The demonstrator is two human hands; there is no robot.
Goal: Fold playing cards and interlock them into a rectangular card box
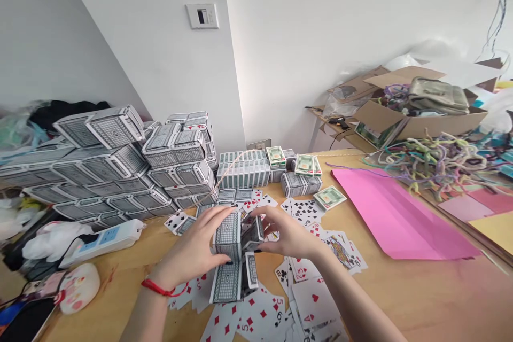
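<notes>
Lying nearest the camera, loose face-up cards (260, 315) are scattered over the wooden counter (401, 288), hearts, diamonds and clubs overlapping one another. Just beyond them a second deck (226, 280) rests on the spread with its patterned back up.

Above it the two hands meet. The left hand (196, 248), with a red string bracelet (158, 288) at the wrist, is closed around an upright deck (227, 235) whose grey patterned back faces the camera. The right hand (288, 235) pinches a small bunch of cards (254, 232), tilted and touching the deck's right edge.

To the left lies a white handheld device (104, 238); to the right a pink paper sheet (393, 214) is spread flat.

Farther back, wrapped card packs (120, 171) are piled high on the left, with a neat row of packs (242, 171) and a few green-backed boxes (308, 164) beside them. At the far right a cardboard box (417, 117) stands behind a tangle of coloured yarn (436, 163). A wall panel (202, 16) hangs above.
</notes>
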